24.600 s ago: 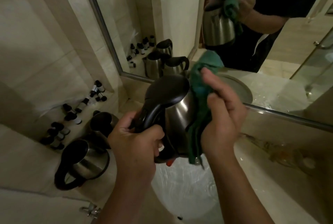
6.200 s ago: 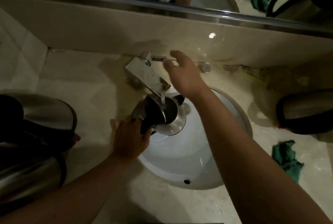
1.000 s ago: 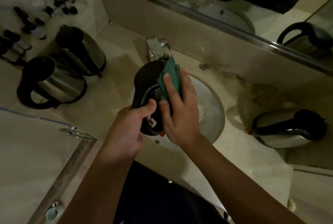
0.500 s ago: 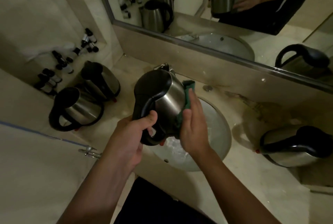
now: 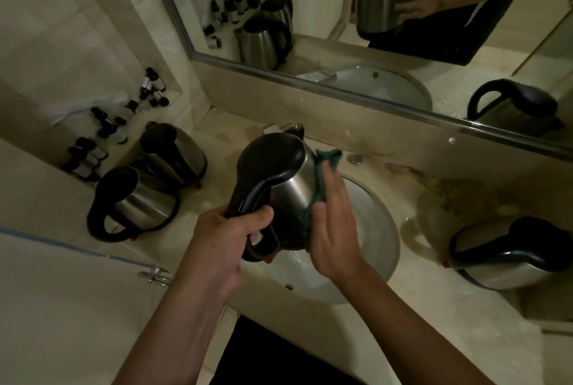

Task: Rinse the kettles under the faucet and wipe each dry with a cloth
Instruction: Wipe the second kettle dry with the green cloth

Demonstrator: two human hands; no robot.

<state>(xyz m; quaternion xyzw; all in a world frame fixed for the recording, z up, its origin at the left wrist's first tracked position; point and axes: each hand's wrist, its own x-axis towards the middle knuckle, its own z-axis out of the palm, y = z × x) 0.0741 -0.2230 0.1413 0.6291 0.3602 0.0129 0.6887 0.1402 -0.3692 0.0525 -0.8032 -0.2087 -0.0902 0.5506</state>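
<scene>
The left hand (image 5: 221, 240) gripped the black-handled steel kettle (image 5: 279, 189) while the right hand's (image 5: 333, 229) flat fingers pressed a green cloth (image 5: 322, 178) beneath them, mid-wipe; turning it likely came next.

Four kettles (image 5: 288, 180), one cloth (image 5: 325, 164), one sink (image 5: 381, 239), two hands (image 5: 226, 239).

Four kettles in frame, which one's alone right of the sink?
The kettle right of the sink, sole one there; two stand left, one is in the left hand.
</scene>
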